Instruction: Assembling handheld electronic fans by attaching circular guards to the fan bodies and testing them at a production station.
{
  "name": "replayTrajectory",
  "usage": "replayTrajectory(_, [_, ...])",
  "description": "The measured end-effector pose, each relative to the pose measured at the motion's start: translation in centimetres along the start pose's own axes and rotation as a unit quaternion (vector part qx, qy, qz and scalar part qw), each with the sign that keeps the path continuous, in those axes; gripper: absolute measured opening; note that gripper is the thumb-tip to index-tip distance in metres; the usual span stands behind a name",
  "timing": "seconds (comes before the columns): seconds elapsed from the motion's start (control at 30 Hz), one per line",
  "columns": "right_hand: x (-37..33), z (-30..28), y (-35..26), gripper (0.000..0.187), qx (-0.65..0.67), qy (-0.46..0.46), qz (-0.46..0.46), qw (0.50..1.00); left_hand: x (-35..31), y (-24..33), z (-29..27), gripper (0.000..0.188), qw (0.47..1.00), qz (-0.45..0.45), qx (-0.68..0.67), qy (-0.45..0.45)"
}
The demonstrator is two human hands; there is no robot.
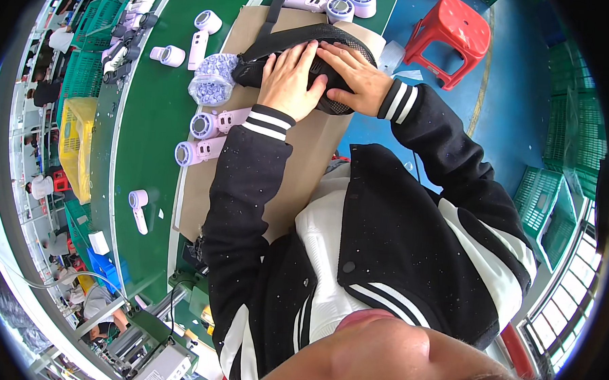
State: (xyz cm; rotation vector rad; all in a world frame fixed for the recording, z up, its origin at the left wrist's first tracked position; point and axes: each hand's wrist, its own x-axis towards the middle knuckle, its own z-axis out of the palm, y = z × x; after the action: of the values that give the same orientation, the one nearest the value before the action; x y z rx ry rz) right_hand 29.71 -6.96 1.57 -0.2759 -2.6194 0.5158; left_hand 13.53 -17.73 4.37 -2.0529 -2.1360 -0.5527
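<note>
Left hand (289, 77): flat, palm down, fingers stretched out and close together, pointing up and away.
Right hand (353, 77): flat too, palm down, fingers spread a little, pointing toward the left hand.
Fingertips: nearly touching, the right ones just beside the left ones.
Left arm: bent, coming up from below, in a black sleeve with a white-striped cuff.
Right arm: bent at the elbow, reaching in from the right, same black sleeve, same striped cuff.
</note>
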Motion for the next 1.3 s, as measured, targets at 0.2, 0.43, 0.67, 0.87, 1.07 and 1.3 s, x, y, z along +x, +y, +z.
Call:
replayTrajectory(0.2, [-0.1, 0.0, -0.1, 0.068, 0.032, 0.039, 0.048, 0.998, -0.1, -0.3, 0.0, 0.053, 0.998, 0.006, -0.058, 0.004])
replayTrajectory(0.43, [1.1, -2.1, -2.0, 0.065, 0.061, -0.089, 0.223, 0.969, -0.8, 0.7, -1.8, 0.05, 0.99, -0.054, -0.117, -0.06])
replayTrajectory(0.67, [1.4, -0.9, -1.3, 0.054, -0.017, -0.058, 0.209, 0.976, -2.1, 1.2, -1.5, 0.053, 0.999, 0.023, -0.034, 0.012])
replayTrajectory(0.87, [1.3, -0.7, -1.6, 0.052, 0.056, -0.07, 0.238, 0.967, -2.8, 2.3, -1.0, 0.064, 0.997, 0.081, 0.004, 0.015])
replayTrajectory(1.07, [0.9, -0.1, -1.6, 0.051, 0.055, -0.056, 0.219, 0.973, -3.0, 2.0, -0.1, 0.071, 0.997, 0.071, -0.01, -0.01])
replayTrajectory(1.3, [0.4, 0.0, -1.8, 0.038, 0.016, -0.013, 0.173, 0.985, -3.4, 2.1, 0.1, 0.07, 0.996, 0.081, -0.024, -0.003])
